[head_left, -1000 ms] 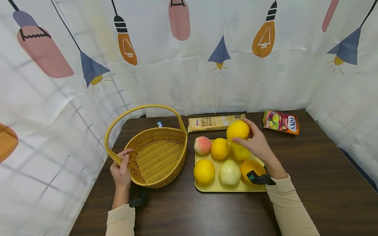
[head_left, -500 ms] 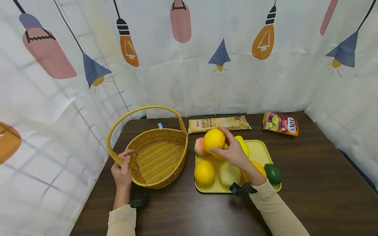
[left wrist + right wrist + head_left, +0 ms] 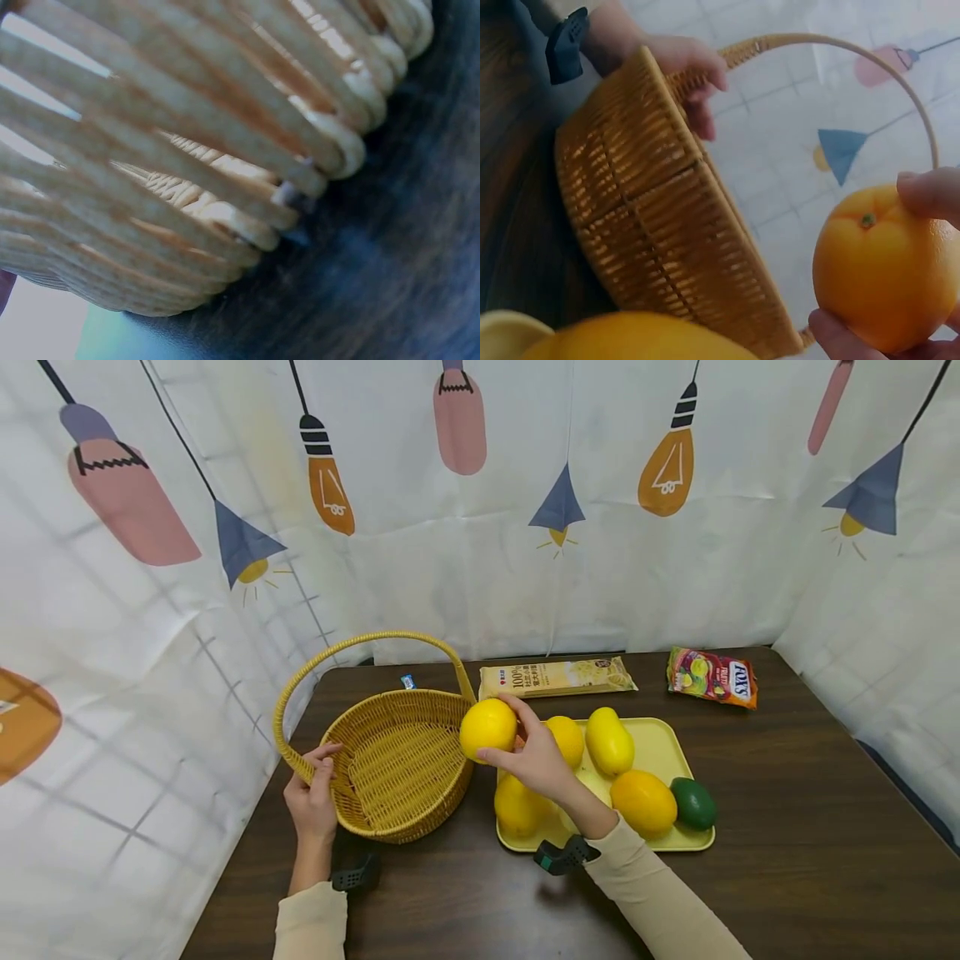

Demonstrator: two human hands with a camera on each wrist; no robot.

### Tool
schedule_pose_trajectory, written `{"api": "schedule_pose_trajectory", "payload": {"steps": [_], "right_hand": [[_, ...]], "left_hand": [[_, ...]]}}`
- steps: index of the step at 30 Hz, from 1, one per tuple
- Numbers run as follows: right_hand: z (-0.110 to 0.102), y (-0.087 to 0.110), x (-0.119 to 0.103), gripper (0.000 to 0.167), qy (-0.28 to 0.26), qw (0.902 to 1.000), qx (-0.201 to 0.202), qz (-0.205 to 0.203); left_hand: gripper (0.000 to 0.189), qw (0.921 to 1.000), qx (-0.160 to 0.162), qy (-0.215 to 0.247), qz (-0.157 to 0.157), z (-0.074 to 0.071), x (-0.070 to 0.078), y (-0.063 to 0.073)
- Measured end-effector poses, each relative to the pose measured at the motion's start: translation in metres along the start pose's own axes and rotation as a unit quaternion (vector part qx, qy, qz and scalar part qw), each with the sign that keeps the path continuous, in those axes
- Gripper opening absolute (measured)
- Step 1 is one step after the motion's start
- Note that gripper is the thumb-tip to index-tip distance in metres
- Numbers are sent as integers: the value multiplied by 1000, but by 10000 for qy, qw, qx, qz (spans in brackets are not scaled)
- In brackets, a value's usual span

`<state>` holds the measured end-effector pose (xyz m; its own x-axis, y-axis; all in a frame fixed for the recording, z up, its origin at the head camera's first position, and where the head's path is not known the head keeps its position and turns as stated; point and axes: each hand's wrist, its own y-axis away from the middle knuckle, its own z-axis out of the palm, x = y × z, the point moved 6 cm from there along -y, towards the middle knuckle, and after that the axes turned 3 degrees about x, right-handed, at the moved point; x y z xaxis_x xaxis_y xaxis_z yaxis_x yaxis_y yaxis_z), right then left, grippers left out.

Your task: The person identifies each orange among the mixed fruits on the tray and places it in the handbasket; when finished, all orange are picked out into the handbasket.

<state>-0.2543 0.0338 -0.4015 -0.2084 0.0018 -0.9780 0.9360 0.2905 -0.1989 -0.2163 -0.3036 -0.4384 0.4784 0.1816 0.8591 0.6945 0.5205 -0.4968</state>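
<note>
My right hand grips an orange between thumb and fingers, held up at the right rim of a wicker basket. The right wrist view shows the orange close up, its green stem spot facing the camera. With my left hand I hold the basket's left rim at the foot of its tall handle. Bare weave shows inside the basket. Close-up wicker fills most of the left wrist view. Behind my right hand and forearm, the yellow tray is partly hidden.
On the tray lie another orange, a yellow pear-shaped fruit, an orange-yellow fruit, a dark green fruit and a yellow fruit. A noodle packet, a Fox's candy bag and a small blue wrapper lie at the back.
My right hand has carried the orange leftward from over the tray to the basket's right rim. The left hand keeps its hold on the basket.
</note>
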Motion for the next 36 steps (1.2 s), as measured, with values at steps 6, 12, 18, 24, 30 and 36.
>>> {"api": "schedule_pose_trajectory", "payload": {"steps": [6, 12, 18, 24, 30, 36], "right_hand": [[30, -3, -1, 84, -104, 9993, -346, -11], [53, 2, 2, 81, -251, 9979, -531, -259], [64, 4, 0, 81, -224, 9976, -550, -345], [80, 1, -3, 81, 134, 9972, -622, -390], [97, -7, 2, 82, 405, 9966, -567, -435], [114, -15, 3, 85, 794, 9941, -486, -550]], "left_hand": [[28, 9998, -4, 216, -1, -3, -4, 0], [31, 9998, 8, 163, -112, -2, -7, 2], [32, 9996, -36, 266, -72, 1, -7, 1], [31, 9996, -16, 283, -74, 0, -7, 1], [32, 9998, -9, 158, -124, 0, -5, 1], [32, 9998, 22, 38, -193, -1, -4, 1]]}}
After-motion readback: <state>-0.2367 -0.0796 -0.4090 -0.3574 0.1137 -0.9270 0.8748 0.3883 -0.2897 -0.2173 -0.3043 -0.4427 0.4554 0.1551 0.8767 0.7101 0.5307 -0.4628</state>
